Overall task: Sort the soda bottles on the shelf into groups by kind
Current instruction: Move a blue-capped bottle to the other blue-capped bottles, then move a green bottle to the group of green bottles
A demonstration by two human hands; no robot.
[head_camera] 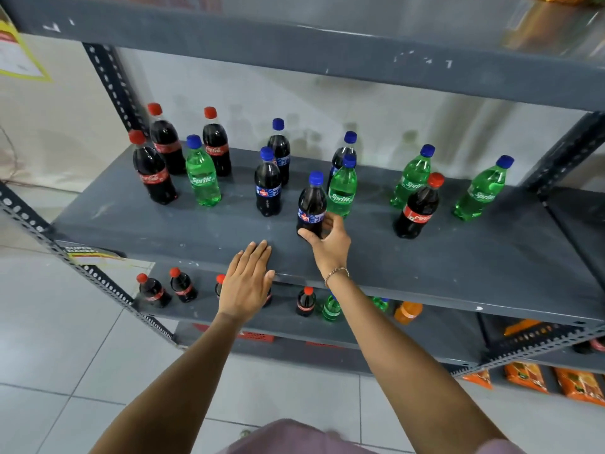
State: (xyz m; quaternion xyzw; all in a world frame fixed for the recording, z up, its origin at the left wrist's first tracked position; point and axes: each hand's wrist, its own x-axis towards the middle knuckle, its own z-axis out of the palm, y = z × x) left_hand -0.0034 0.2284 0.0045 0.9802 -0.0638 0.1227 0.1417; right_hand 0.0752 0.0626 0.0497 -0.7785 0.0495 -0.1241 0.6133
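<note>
Twelve bottles stand on the grey shelf (458,257), kinds all mixed up. Right hand (330,239) has its fingers clamped round the base of a blue-cap cola (311,204) near the front, just beside a Sprite (342,188). Left hand (247,283) lies flat on the edge, fingers together.

Bare shelf front (458,267), bottles (203,178) behind

Three Cokes (154,175) are grouped at the left of the shelf (458,257), with a Sprite (203,181) just right of them. Four Pepsis (268,188) are set mid-shelf, a Sprite (343,188) among them. Two more Sprites (412,178) are placed at the right, a Coke (417,211) in front between them.
</note>
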